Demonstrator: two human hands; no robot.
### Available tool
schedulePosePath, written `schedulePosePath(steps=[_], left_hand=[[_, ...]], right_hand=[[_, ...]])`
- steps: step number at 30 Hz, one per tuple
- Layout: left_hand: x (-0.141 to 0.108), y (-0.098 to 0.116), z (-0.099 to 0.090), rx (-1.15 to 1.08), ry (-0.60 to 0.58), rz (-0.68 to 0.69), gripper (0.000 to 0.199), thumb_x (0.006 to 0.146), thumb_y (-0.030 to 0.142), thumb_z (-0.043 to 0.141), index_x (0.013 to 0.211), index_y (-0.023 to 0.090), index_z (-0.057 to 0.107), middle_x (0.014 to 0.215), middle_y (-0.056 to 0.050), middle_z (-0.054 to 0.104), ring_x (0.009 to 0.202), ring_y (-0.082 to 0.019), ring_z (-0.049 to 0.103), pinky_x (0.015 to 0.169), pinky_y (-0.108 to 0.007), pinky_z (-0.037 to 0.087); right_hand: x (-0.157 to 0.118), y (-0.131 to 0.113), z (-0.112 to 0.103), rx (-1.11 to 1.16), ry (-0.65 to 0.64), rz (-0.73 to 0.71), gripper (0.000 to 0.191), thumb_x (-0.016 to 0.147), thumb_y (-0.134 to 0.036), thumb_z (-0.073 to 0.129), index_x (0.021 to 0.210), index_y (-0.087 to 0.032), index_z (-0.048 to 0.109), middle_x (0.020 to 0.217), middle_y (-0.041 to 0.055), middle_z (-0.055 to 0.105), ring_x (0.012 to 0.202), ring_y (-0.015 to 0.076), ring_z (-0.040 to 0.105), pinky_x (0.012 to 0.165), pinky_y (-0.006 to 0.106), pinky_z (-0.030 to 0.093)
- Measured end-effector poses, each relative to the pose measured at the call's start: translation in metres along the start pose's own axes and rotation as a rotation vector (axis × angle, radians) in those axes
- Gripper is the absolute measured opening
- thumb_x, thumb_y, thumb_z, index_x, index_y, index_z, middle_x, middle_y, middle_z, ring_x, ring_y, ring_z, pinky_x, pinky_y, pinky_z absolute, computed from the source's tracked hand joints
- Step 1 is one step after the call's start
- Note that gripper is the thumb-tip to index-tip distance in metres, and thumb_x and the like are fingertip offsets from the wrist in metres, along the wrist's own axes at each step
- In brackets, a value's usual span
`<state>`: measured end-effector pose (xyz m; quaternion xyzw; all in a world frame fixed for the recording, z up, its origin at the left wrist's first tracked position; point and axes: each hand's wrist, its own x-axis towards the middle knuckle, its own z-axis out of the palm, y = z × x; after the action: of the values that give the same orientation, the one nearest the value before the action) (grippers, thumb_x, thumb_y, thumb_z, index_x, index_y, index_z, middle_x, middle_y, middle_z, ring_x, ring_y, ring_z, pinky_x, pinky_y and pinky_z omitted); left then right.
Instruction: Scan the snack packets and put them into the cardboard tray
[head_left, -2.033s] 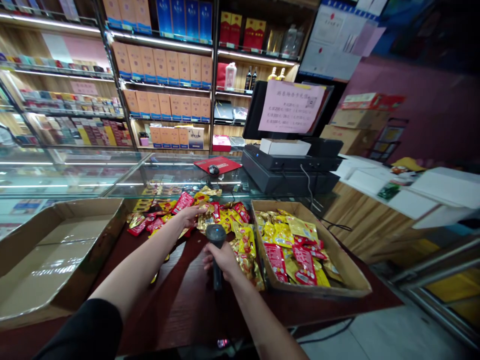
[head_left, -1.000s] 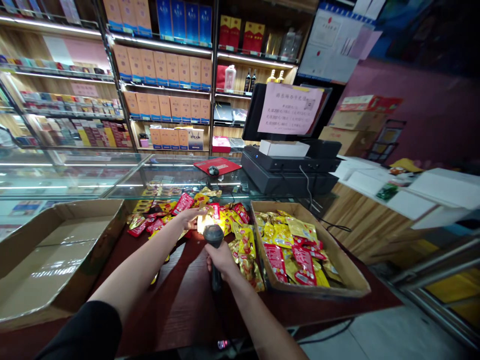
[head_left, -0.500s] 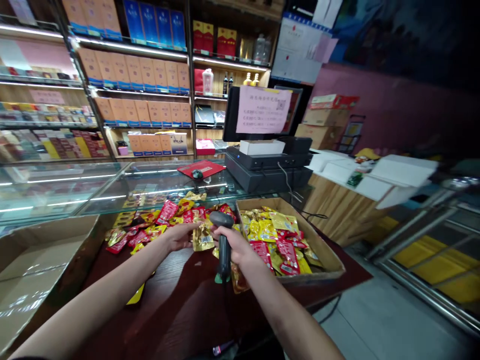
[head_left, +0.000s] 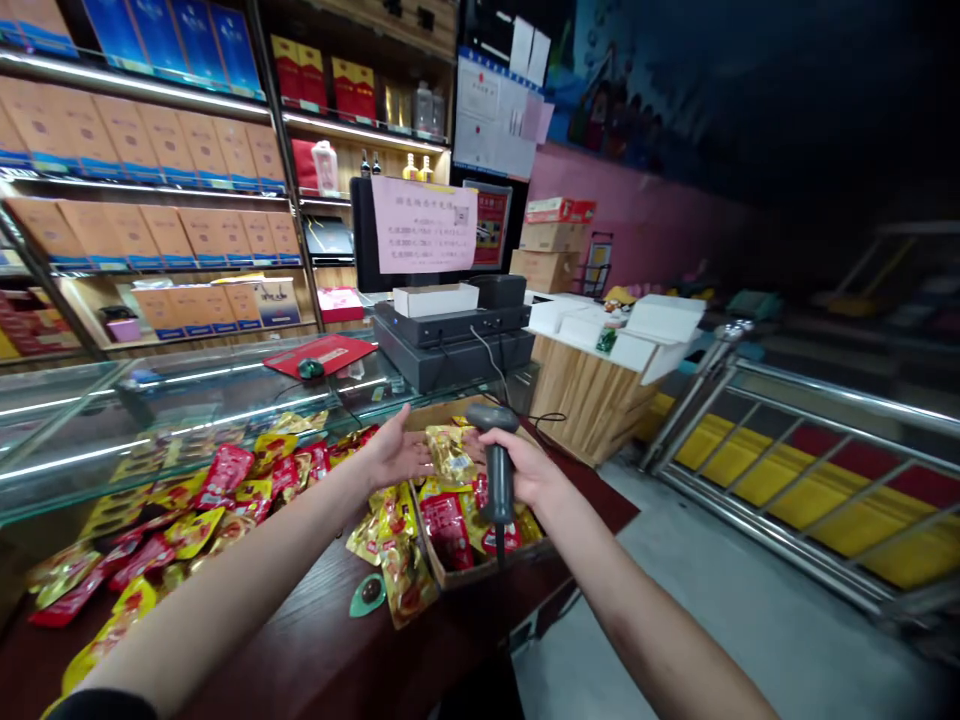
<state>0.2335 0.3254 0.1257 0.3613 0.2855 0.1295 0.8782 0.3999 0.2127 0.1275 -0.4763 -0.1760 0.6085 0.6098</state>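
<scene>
My right hand (head_left: 525, 462) is wrapped round a dark grey handheld scanner (head_left: 499, 480), held upright over the cardboard box (head_left: 442, 410). Beside the scanner head a gold snack packet (head_left: 450, 455) hangs over the box. My left hand (head_left: 401, 450) is open at the left of this packet, thumb up and fingers stretched toward it. Red and yellow packets (head_left: 446, 525) fill the box below. More packets (head_left: 225, 475) lie in a loose pile on the dark red table (head_left: 300, 600). A green item (head_left: 368, 594) lies by the box's near left side.
Behind the table stands a glass display counter (head_left: 187, 400) with a mouse (head_left: 310, 368) on a red mat. A black register (head_left: 450, 340) and a monitor with a pink sign (head_left: 424, 225) are behind the box. Metal railing (head_left: 787, 480) runs along the right.
The view has turned right. Both hands have moved over the box with the scanner and gold packet. My left hand has opened away from the packet.
</scene>
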Motion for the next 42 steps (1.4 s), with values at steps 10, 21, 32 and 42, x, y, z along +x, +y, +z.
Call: schedulePosePath(steps=[10,21,32,42], left_hand=[[-0.036,-0.021,-0.043,-0.139,0.108,0.004,0.074,0.081,0.058,0.041,0.131,0.005,0.035,0.129,-0.025,0.044,0.122,-0.033,0.041,0.095,-0.048,0.038],[-0.149,-0.103,-0.098,-0.332,0.083,0.059,0.067,0.081,0.058,0.041,0.123,0.006,0.045,0.131,-0.022,0.044,0.126,-0.033,0.037,0.098,-0.049,0.033],[-0.136,-0.149,-0.068,-0.210,0.165,0.018,0.066,0.080,0.065,0.034,0.118,0.013,0.049,0.123,-0.017,0.048,0.114,-0.031,0.045,0.088,-0.047,0.039],[-0.135,-0.142,-0.103,-0.057,0.444,0.166,0.044,0.084,0.053,0.041,0.108,0.017,0.049,0.110,-0.011,0.053,0.095,-0.023,0.056,0.079,-0.042,0.049]], right_hand=[[-0.031,0.020,0.008,0.036,-0.036,-0.013,0.022,0.067,-0.011,0.059,0.088,-0.014,0.064,0.090,0.0073,0.068,0.086,0.0152,0.065,0.074,0.022,0.050],[-0.061,0.135,0.069,-0.222,-0.081,0.059,0.026,0.060,-0.021,0.067,0.086,-0.016,0.063,0.054,-0.0037,0.056,0.045,0.0098,0.049,0.045,0.022,0.040],[-0.056,0.182,0.058,-0.443,-0.004,-0.276,0.020,0.059,-0.016,0.064,0.080,-0.017,0.066,0.074,0.0008,0.066,0.076,0.0163,0.059,0.070,0.026,0.044],[-0.022,0.189,0.074,-0.285,0.025,0.038,0.003,0.058,-0.012,0.059,0.061,-0.012,0.059,0.044,-0.0022,0.052,0.042,0.0095,0.048,0.045,0.022,0.038]])
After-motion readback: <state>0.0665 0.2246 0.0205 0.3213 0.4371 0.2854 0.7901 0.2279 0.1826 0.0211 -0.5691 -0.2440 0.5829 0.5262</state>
